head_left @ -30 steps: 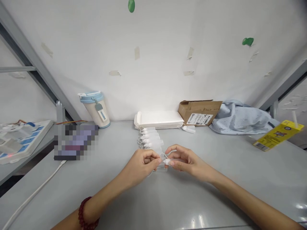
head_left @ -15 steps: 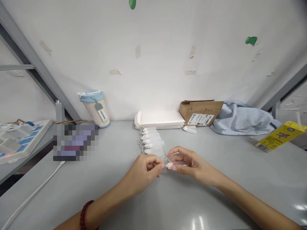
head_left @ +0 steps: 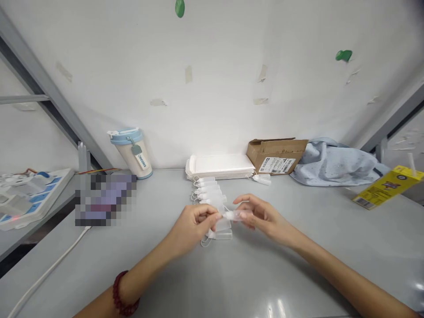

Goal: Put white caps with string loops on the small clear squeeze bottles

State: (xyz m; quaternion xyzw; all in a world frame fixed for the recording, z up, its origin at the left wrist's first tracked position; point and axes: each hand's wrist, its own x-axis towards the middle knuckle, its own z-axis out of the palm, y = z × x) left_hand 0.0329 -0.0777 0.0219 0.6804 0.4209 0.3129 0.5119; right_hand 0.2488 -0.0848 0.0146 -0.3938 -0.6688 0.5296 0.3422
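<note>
Between my two hands is a small translucent plastic dropper bottle (head_left: 236,215), lying roughly level above the table. My right hand (head_left: 270,223) grips its body between thumb and fingers, other fingers curved loosely. At the white tip end, my left hand (head_left: 195,227) is closed in a pinch; whether it holds the tip or a thin string loop there is hard to make out. Under and behind the hands runs a row of several similar bottles (head_left: 209,189), string loops at their left ends. The nearest bottle (head_left: 223,235) in that row shows below my left fingers.
Against the wall lie a stack of white flat packets (head_left: 221,164), a cardboard box (head_left: 278,157) and a grey-blue cloth (head_left: 334,163). One bottle (head_left: 263,179) rests before the box. A tumbler (head_left: 132,154), a blurred-out phone (head_left: 109,198) and a yellow carton (head_left: 386,187) stand farther out.
Both hands have shifted slightly away from me and left with the dropper bottle. The nearest bottle of the row and its string loop have come into sight beneath them.
</note>
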